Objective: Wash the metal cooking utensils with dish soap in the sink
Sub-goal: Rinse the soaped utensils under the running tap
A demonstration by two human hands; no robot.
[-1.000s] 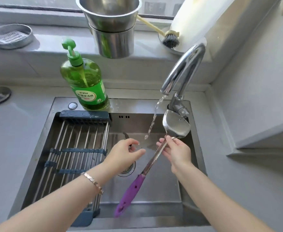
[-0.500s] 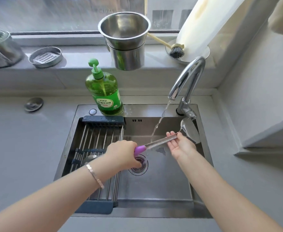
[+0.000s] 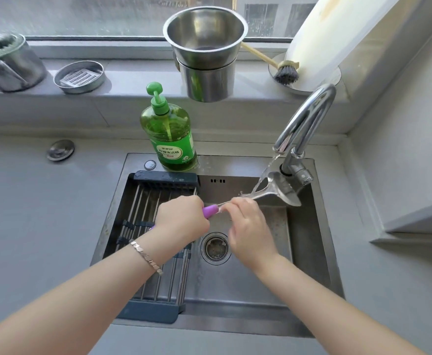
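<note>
While water [image 3: 268,168] runs into the sink [image 3: 235,285], a spatula [image 3: 284,188] above: left hand [image 3: 181,221] wrapped round handle [image 3: 209,210], right hand [image 3: 248,226] pinching shaft [image 3: 251,195].

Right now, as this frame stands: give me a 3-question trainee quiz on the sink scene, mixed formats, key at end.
1. True or false: water from the faucet falls on the metal spatula.
2. What does the left hand grip? A) the spatula's purple handle B) a sponge C) a plate
3. Fill in: the green dish soap bottle stands just behind the dark end of the ____.
Key: 1 true; 2 A; 3 drying rack.
</note>
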